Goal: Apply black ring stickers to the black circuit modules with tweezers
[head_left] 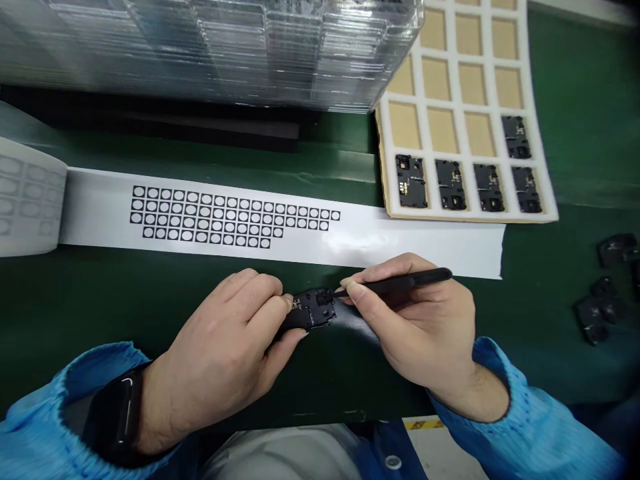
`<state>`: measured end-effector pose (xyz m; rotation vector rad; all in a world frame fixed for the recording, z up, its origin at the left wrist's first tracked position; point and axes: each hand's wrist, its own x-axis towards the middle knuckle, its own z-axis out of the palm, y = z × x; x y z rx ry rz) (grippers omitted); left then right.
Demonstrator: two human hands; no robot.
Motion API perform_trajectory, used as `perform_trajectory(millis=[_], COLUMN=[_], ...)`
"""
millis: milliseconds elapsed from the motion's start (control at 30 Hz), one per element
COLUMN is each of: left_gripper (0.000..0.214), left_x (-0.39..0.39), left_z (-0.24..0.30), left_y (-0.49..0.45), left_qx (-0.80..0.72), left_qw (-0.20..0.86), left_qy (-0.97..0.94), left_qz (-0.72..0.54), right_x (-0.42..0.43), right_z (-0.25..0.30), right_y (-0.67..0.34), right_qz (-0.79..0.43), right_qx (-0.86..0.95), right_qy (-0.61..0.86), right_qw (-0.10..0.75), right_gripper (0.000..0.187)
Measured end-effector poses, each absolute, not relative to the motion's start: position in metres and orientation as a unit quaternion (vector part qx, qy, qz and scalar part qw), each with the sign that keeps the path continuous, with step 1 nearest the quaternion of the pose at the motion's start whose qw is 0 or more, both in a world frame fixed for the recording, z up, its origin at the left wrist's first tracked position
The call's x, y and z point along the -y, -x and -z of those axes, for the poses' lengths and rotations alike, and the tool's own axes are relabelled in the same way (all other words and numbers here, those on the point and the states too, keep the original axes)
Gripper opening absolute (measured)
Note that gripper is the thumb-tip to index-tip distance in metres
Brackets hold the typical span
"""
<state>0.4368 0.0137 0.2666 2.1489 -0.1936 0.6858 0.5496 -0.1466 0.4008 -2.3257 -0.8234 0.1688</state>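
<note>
My left hand (225,347) pinches a small black plastic part (313,309) between thumb and fingers, just above the green table. My right hand (420,327) grips black tweezers (400,283), their tip touching the top right corner of that part. Beyond the hands lies a white backing strip (90,213) printed with rows of small round black-framed stickers (225,217), unrolled from a roll (25,200) at the left. Both wrists wear blue sleeves, and a dark watch sits on the left one.
A white foam tray (543,193) at the back right holds several black parts (453,185) in its lower cells. More loose black parts (607,287) lie at the far right. A stack of clear plastic trays (225,47) fills the back.
</note>
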Motion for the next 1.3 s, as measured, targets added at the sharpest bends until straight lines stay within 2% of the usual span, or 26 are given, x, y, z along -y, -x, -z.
perform_trajectory(millis=[1300], left_gripper=[0.009], left_x=[-0.0141], left_z=[-0.2652], left_y=[-0.4358], left_qx=[0.081], left_qw=[0.425], left_qy=[-0.859], left_qz=[-0.274], right_x=[0.1514], right_z=[-0.3970], right_y=[-0.5497], right_qz=[-0.042], right_qx=[0.352], right_qy=[0.884], right_qw=[0.304], right_gripper=[0.015])
